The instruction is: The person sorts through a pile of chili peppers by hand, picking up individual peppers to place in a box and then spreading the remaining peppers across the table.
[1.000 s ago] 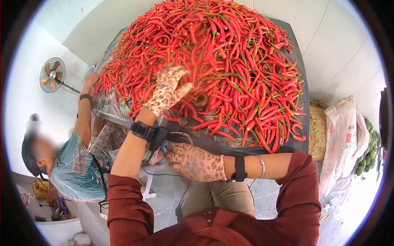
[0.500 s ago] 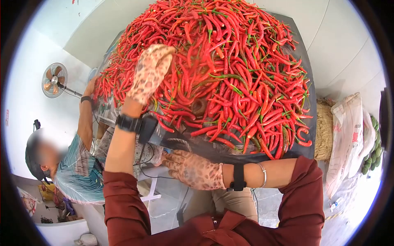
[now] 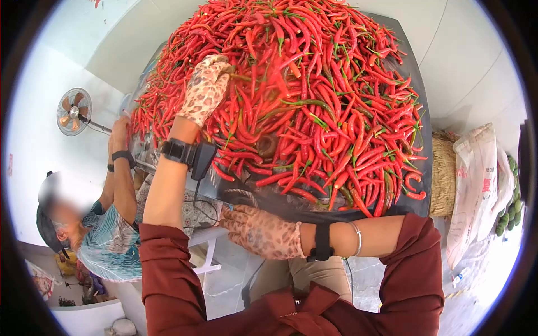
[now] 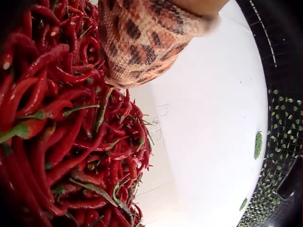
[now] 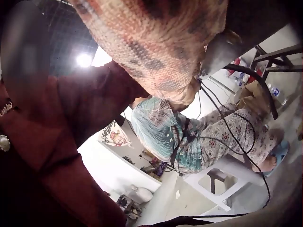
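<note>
A large heap of red chili peppers point(image 3: 358, 112) with green stems covers the dark tabletop point(image 3: 412, 61). My left hand point(image 3: 204, 89), in a leopard-print glove, is over the left part of the heap. It pinches an olive-brown chili pepper point(image 3: 241, 77), which points right from the fingertips. In the left wrist view this chili point(image 4: 102, 109) hangs below the glove, whose fingertips are mostly hidden. My right hand point(image 3: 263, 231), gloved alike, lies low by the table's front edge with fingers loosely extended and nothing in them. A brown round thing point(image 3: 267, 147) sits among the chilies.
Another person point(image 3: 112, 235) sits at the left, both hands at the heap's left edge. A fan point(image 3: 74, 112) stands behind them, and a white plastic stool point(image 5: 222, 179) is under them. White sacks point(image 3: 473, 185) and a straw-coloured bale point(image 3: 443, 173) stand at the right. Black cables point(image 5: 236, 127) hang below the table.
My left hand has moved from the heap's middle to the left and away from me, and a brownish chili now shows in its fingers. The other person's second arm has come up to the heap.
</note>
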`<action>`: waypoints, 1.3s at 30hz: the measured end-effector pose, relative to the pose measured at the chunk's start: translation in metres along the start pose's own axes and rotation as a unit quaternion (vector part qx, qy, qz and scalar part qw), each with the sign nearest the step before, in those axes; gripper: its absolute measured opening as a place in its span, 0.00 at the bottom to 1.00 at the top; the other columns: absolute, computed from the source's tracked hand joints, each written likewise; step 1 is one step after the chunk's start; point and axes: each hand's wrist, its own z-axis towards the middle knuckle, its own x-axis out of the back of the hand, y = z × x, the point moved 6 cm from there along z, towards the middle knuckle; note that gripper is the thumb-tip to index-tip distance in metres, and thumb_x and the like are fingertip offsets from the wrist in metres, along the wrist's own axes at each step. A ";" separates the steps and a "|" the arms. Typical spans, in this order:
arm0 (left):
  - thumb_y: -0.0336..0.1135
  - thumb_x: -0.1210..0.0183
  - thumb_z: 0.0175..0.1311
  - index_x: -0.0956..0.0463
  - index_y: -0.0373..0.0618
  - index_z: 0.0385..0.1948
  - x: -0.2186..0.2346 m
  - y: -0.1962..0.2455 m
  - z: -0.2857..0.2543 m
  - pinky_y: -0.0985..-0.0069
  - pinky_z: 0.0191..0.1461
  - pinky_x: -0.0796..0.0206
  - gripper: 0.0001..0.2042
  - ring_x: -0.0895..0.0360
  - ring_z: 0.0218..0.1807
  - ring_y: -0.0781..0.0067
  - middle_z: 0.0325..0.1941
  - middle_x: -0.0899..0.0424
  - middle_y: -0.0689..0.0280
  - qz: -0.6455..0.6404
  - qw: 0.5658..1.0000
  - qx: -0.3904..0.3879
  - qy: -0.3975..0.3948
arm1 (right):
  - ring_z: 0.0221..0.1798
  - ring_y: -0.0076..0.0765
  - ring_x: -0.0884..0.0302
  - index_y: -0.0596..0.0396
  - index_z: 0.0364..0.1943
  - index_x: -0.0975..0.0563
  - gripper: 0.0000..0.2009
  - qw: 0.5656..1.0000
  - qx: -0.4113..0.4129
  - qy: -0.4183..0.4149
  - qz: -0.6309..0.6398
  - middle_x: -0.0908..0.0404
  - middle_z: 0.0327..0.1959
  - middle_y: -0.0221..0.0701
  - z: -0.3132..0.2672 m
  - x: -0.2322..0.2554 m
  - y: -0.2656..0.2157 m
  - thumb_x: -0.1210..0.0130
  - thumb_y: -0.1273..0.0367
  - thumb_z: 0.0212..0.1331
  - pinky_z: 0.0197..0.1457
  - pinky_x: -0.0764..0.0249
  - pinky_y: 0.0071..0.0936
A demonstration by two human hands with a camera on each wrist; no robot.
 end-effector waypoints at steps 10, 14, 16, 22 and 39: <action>0.29 0.42 0.63 0.20 0.39 0.43 0.094 0.031 -0.065 0.65 0.60 0.34 0.09 0.24 0.55 0.57 0.50 0.19 0.56 -0.004 0.991 0.086 0.098 | 0.70 0.49 0.39 0.60 0.54 0.25 0.19 0.999 0.002 0.018 0.035 0.33 0.65 0.45 0.004 0.012 -0.002 0.54 0.65 0.61 0.75 0.46 0.44; 0.29 0.43 0.63 0.20 0.43 0.45 0.123 0.069 -0.095 0.65 0.59 0.33 0.10 0.23 0.54 0.57 0.49 0.19 0.59 0.029 0.987 0.098 0.127 | 0.64 0.47 0.32 0.59 0.60 0.30 0.24 0.983 0.044 0.137 0.113 0.29 0.61 0.46 0.008 0.060 -0.005 0.45 0.63 0.61 0.67 0.35 0.41; 0.29 0.44 0.64 0.20 0.42 0.45 0.141 0.095 -0.108 0.66 0.61 0.34 0.10 0.24 0.55 0.58 0.51 0.19 0.58 0.041 0.985 0.111 0.126 | 0.53 0.45 0.23 0.61 0.58 0.31 0.23 0.811 -0.206 0.099 0.538 0.22 0.50 0.45 0.007 0.085 0.008 0.45 0.60 0.65 0.54 0.26 0.36; 0.28 0.47 0.67 0.21 0.39 0.46 0.105 0.155 -0.142 0.66 0.65 0.37 0.10 0.26 0.58 0.62 0.54 0.21 0.59 -0.090 0.990 0.096 0.057 | 0.36 0.26 0.22 0.62 0.58 0.29 0.27 0.749 -0.307 0.310 0.499 0.19 0.34 0.36 -0.076 0.115 -0.019 0.40 0.55 0.63 0.38 0.24 0.26; 0.27 0.43 0.61 0.19 0.45 0.45 0.027 0.351 -0.158 0.61 0.61 0.35 0.11 0.26 0.58 0.55 0.53 0.20 0.59 -0.125 0.967 -0.196 -0.102 | 0.28 0.18 0.26 0.60 0.55 0.25 0.22 0.615 -0.515 0.370 0.469 0.23 0.30 0.25 -0.228 0.078 -0.118 0.45 0.57 0.67 0.31 0.29 0.19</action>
